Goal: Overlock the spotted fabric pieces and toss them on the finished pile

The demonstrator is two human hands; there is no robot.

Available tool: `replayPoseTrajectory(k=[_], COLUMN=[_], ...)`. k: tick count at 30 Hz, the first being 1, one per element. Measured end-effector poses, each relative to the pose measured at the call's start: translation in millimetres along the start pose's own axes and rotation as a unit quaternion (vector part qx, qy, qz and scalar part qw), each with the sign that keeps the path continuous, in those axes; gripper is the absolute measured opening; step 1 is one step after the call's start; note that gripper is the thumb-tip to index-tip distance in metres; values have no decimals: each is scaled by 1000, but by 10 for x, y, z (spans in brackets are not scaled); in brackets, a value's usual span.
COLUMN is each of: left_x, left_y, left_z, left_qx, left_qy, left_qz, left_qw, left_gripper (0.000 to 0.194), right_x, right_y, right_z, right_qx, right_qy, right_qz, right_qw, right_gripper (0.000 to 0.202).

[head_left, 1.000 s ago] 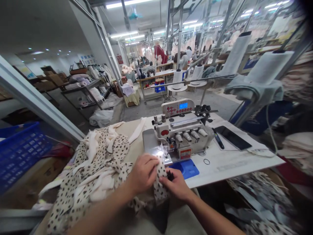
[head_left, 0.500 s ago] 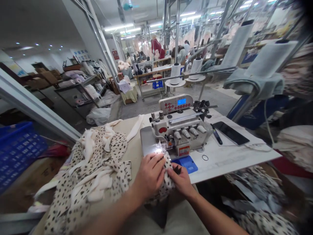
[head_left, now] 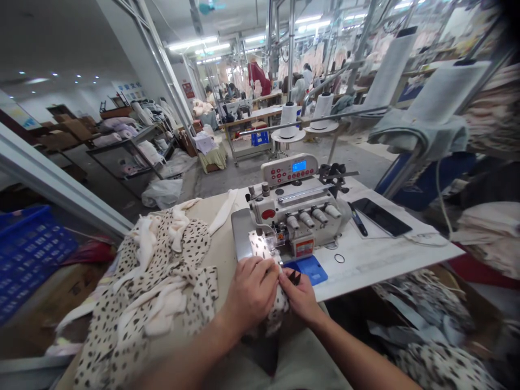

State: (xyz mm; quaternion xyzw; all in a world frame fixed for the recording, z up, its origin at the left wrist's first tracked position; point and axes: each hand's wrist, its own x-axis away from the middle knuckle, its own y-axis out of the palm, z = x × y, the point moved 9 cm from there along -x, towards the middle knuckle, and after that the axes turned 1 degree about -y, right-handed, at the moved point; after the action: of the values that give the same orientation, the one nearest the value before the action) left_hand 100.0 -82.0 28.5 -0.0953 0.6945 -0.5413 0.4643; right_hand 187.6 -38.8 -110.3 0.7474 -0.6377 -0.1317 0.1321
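A strip of cream fabric with black spots (head_left: 260,245) lies under the lit needle area of the overlock sewing machine (head_left: 298,214) and hangs down toward me. My left hand (head_left: 252,290) is closed on this fabric just in front of the presser foot. Beside it, my right hand (head_left: 299,298) pinches the fabric's right edge, its fingertips close to the left ones. Two dark pointed tips, apparently thread snips (head_left: 295,277), stick up from the right hand; the rest of them is hidden in the palm.
A heap of spotted garment pieces (head_left: 162,271) covers the table's left side. On the right lie a black phone (head_left: 382,216), a dark pen-like tool (head_left: 358,220) and a black ring (head_left: 339,259). Thread cones (head_left: 288,120) stand behind; a blue basket (head_left: 34,254) is at far left.
My left hand has drawn back from the needle area toward me, uncovering the spotted fabric there. The right hand stays at the fabric's edge. The view has shifted slightly.
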Motion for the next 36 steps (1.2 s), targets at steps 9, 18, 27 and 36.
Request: replayPoseTrajectory(k=[9,18,27,36], left_x=[-45,-81,-62,-59], left_y=[-22,-38,-10,-23], left_z=[39,50,42,40], left_qx=[11,29,31,27], left_qy=[4,7,7,12], left_qz=[7,13,7,13], left_qw=[1000,999,999,999], left_gripper=[29,30,28,29], right_x=[-11,-16,-17,-17], right_y=[-15,7,9,2], right_z=[34,-25,-39,-21], right_qx=[-11,-21,-17,-14], right_qy=[-4,3,-6,-19], right_qz=[5,10,6,6], right_qw=[1000,1000,1000,1000], right_gripper=[42,46,46,42])
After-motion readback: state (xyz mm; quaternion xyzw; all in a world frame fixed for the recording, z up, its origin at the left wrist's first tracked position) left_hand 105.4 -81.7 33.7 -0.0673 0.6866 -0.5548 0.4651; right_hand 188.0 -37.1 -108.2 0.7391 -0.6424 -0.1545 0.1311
